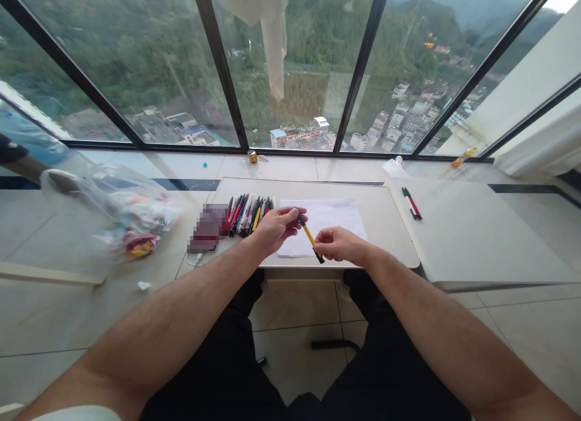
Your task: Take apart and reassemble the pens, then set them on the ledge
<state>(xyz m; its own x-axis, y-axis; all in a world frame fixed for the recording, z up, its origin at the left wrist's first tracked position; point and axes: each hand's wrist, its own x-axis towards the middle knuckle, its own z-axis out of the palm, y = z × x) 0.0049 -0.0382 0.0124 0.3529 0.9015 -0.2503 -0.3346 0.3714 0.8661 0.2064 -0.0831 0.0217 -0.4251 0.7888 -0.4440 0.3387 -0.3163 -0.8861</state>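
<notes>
A yellow pen with black ends (pixel 309 234) is held slantwise over the near edge of a small low table (pixel 390 227). My left hand (pixel 278 226) pinches its upper end, and my right hand (pixel 339 244) grips its lower end. Under the hands lies a white sheet of paper (pixel 333 218). A row of several pens (pixel 247 214) in red, blue, black and yellow lies on the table just left of my left hand. A dark phone-like thing (pixel 206 228), blurred out, sits at the table's left edge.
Two pens (pixel 411 203), red and black, lie on a flat white board to the right. A clear plastic bag (pixel 124 212) with colourful items sits on the tiled floor at left. Big windows rise behind the table. A white cloth (pixel 272 28) hangs above. My legs are below the table.
</notes>
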